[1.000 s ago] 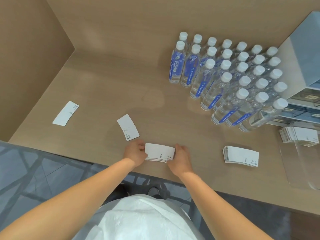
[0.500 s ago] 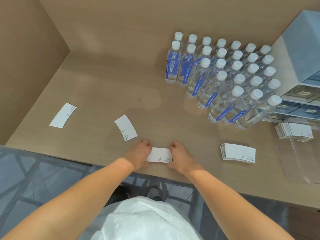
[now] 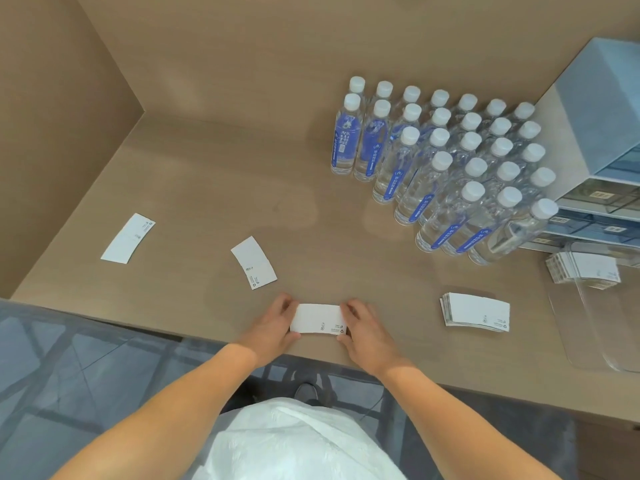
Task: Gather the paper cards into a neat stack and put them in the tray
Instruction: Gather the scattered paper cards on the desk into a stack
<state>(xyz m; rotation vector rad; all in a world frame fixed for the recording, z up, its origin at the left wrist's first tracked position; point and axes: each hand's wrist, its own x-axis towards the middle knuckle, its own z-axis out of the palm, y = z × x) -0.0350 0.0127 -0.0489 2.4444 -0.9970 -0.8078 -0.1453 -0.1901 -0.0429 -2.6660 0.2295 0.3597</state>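
A small stack of white paper cards [image 3: 317, 318] lies near the table's front edge. My left hand [image 3: 273, 325] grips its left end and my right hand [image 3: 365, 330] grips its right end, squaring it. A loose card [image 3: 253, 262] lies just beyond my left hand, and another loose card [image 3: 127, 238] rests far left. A second stack of cards [image 3: 476, 311] sits to the right. The clear tray [image 3: 588, 327] stands at the far right, with more cards [image 3: 583, 271] at its back end.
Several rows of water bottles [image 3: 446, 161] with white caps and blue labels stand at the back right. A pale blue drawer unit [image 3: 602, 140] rises behind the tray. Wooden walls enclose the table's back and left.
My hands have pressed in on the ends of the stack, and its fanned edges have closed into a tidier pile. The view shifted slightly.
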